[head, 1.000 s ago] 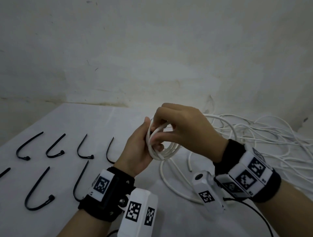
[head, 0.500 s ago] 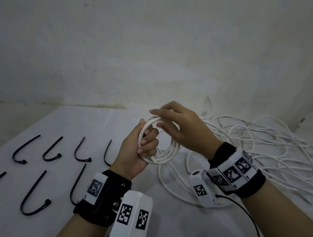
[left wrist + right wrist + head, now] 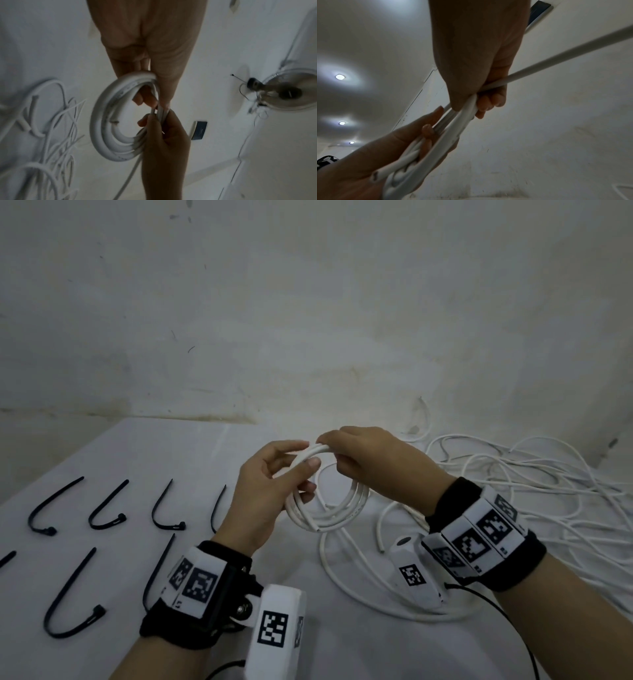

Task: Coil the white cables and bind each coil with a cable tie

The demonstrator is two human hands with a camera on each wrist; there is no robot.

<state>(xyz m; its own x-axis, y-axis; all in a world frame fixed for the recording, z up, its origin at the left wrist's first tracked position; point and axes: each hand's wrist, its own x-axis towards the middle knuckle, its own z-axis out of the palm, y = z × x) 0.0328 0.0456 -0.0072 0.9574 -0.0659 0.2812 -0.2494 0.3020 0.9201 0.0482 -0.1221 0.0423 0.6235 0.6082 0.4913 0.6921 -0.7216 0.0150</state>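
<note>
**Coil held between both hands above the bench**

The small round coil of white plastic cable [image 3: 325,501] hangs in the air above the white bench [image 3: 144,460]. The left hand [image 3: 270,491] curls around its near-left side, clamping the loops so they cannot spring apart. The right hand [image 3: 373,463] pinches the top strands, probably laying on another turn. Black hook-shaped plastic cable ties [image 3: 102,508] lie in rows to the left, within reach for binding. A loose tangle of white cables [image 3: 531,491] waits to the right.
</note>
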